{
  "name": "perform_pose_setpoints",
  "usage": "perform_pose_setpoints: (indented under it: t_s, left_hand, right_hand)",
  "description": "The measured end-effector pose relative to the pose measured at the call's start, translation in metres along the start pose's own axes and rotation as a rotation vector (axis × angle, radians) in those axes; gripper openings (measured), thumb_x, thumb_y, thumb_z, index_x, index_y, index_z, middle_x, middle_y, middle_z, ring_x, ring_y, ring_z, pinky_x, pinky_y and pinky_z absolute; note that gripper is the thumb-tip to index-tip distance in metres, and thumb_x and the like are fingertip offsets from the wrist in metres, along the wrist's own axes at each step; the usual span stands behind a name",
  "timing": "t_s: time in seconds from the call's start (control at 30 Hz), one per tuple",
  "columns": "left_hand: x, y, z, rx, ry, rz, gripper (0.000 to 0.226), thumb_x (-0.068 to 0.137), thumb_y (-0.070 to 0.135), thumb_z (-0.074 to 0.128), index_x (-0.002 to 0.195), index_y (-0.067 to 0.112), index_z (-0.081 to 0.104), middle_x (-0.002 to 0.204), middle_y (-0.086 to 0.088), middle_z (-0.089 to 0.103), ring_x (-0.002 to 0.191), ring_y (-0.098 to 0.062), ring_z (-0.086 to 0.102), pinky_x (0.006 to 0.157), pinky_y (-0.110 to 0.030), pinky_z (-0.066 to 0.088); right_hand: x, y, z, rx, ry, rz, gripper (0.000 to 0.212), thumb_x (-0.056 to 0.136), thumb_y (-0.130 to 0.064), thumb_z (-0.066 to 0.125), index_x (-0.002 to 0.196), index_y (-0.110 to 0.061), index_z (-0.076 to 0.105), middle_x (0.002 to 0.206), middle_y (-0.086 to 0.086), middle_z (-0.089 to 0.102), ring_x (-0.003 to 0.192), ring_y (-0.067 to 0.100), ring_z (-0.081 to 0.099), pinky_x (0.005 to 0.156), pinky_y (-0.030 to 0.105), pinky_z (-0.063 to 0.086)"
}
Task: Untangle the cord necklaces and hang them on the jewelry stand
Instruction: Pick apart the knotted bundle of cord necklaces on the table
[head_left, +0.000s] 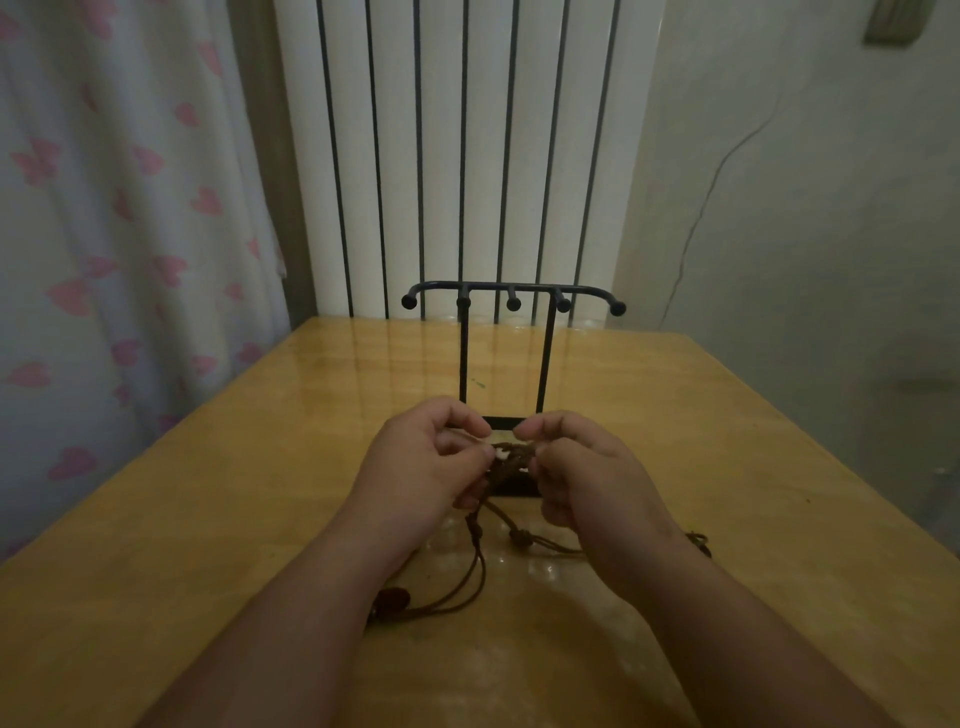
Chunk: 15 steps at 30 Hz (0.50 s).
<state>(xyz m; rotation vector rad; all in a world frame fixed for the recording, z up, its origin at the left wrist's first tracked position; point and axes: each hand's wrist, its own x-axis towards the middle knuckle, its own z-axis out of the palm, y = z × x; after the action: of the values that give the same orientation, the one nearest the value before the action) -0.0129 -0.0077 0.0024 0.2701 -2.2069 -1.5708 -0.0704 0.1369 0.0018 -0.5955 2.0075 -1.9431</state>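
Just two hands (421, 457) (587, 467); one cord tangle (511, 463)

The jewelry stand (462, 364) blocks the centre line. The wooden table (753, 467) lies open on both flanks. Cord necklaces (517, 535) trail across the near surface.

Glossy wooden table (675, 415) — matt black metal stand (511, 291)

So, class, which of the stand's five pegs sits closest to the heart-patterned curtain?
The leftmost peg, on the jewelry stand's curved bar end; the other four lie further right.
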Motion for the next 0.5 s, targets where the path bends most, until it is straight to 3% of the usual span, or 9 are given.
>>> perform_pose_setpoints:
  t_s: [0.13, 0.3, 0.43, 0.5]
  left_hand:
    - [-0.0002, -0.0015, 0.0005, 0.001, -0.011, 0.002, 0.014, 0.090, 0.012, 0.066, 0.092, 0.025, 0.064, 0.078, 0.002, 0.073, 0.070, -0.014, 0.071, 0.060, -0.029, 0.058]
    - [0.0005, -0.0033, 0.0007, -0.075, -0.012, -0.026, 0.017, 0.094, 0.008, 0.059, 0.098, 0.023, 0.066, 0.087, -0.001, 0.071, 0.074, -0.013, 0.072, 0.064, -0.027, 0.058]
    - [0.0028, -0.0042, -0.0021, -0.117, 0.001, -0.036, 0.019, 0.092, 0.007, 0.061, 0.100, 0.023, 0.068, 0.083, 0.000, 0.072, 0.077, -0.010, 0.072, 0.066, -0.020, 0.055]
    - [0.0032, -0.0041, -0.0027, -0.114, -0.001, -0.030, 0.019, 0.091, 0.008, 0.062, 0.099, 0.024, 0.070, 0.081, 0.001, 0.072, 0.075, -0.008, 0.071, 0.064, -0.017, 0.054]
  right_hand:
    - [-0.0016, 0.0004, 0.0032, -0.164, 0.027, -0.069, 0.005, 0.086, -0.018, 0.067, 0.090, -0.017, 0.066, 0.070, -0.004, 0.063, 0.056, 0.001, 0.056, 0.051, 0.016, 0.042]
    - [0.0012, 0.0047, 0.0038, -0.294, 0.081, -0.118, 0.004, 0.085, -0.021, 0.069, 0.081, -0.020, 0.067, 0.069, -0.001, 0.065, 0.051, -0.003, 0.051, 0.050, 0.014, 0.041]
    - [0.0004, 0.0064, 0.0024, -0.259, -0.027, -0.108, 0.006, 0.087, -0.021, 0.066, 0.081, -0.022, 0.066, 0.068, -0.007, 0.062, 0.054, -0.002, 0.050, 0.057, 0.022, 0.041]
    - [-0.0010, 0.0076, 0.0014, -0.233, -0.114, -0.130, 0.008, 0.089, -0.018, 0.064, 0.082, -0.022, 0.065, 0.065, -0.010, 0.060, 0.056, -0.001, 0.050, 0.055, 0.019, 0.041]
